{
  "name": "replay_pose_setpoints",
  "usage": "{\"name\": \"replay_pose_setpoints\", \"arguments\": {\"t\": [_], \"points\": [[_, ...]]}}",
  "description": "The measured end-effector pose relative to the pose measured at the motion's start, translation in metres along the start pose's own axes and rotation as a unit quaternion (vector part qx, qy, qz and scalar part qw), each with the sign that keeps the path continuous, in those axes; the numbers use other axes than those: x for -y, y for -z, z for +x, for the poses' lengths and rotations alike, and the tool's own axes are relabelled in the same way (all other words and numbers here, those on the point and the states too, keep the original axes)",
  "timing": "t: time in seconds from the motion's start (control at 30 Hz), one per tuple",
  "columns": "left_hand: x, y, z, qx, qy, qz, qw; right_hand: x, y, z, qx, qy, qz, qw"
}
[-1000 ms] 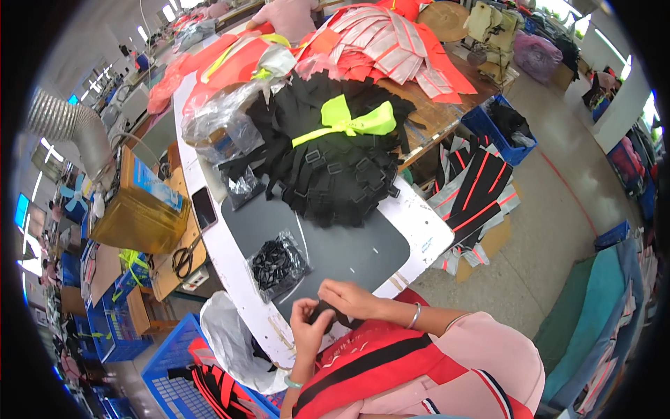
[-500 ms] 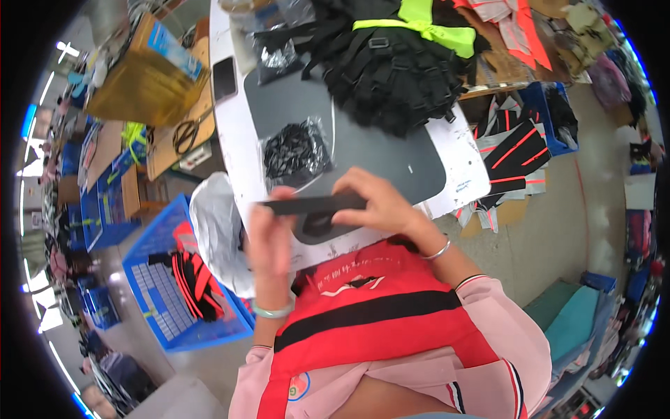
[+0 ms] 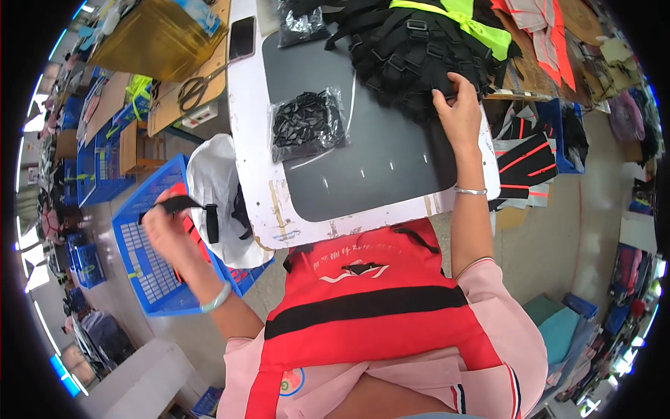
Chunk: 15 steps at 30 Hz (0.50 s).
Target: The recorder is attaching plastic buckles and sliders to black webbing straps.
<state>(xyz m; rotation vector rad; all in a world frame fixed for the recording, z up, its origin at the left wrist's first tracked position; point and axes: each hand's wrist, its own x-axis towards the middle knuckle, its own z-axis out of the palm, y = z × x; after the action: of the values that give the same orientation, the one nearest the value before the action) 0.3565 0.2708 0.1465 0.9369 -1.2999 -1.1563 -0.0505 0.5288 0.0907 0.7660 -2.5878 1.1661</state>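
Observation:
My left hand (image 3: 167,229) is over the blue crate to the left of the table, closed round a black webbing strap (image 3: 183,203). The strap's end with a black buckle (image 3: 211,218) hangs in front of a white sack. My right hand (image 3: 460,115) reaches to the near right edge of a heap of black straps (image 3: 391,70) with buckles, thumb and forefinger apart. A bright yellow-green band (image 3: 450,26) ties the heap. A clear bag of small black plastic parts (image 3: 308,126) lies on the dark grey mat (image 3: 370,174).
The blue crate (image 3: 150,293) holds black and orange-red pieces. Beside it stands the white sack (image 3: 216,174) against the white table (image 3: 265,223). A phone (image 3: 242,38) and another bag of parts (image 3: 300,24) lie farther back. Scissors (image 3: 192,92) rest on the left bench. Striped pieces (image 3: 527,157) lie right.
Both hands were together at the table's near edge with a black strap between them. The left has swung left over the crate with a strap; the right has moved to the heap.

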Motion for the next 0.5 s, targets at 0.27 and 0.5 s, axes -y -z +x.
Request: {"name": "replay_pose_setpoints", "arguments": {"t": [0.27,0.5], "points": [[0.107,-0.043,-0.064,0.182,0.075,0.137,0.971,0.013,-0.001,-0.078,0.304,-0.202,0.402,0.84],[0.047,-0.133,-0.143,0.494,0.358,-0.072,0.789,0.079,0.006,-0.145,0.532,-0.157,0.423,0.717]]}}
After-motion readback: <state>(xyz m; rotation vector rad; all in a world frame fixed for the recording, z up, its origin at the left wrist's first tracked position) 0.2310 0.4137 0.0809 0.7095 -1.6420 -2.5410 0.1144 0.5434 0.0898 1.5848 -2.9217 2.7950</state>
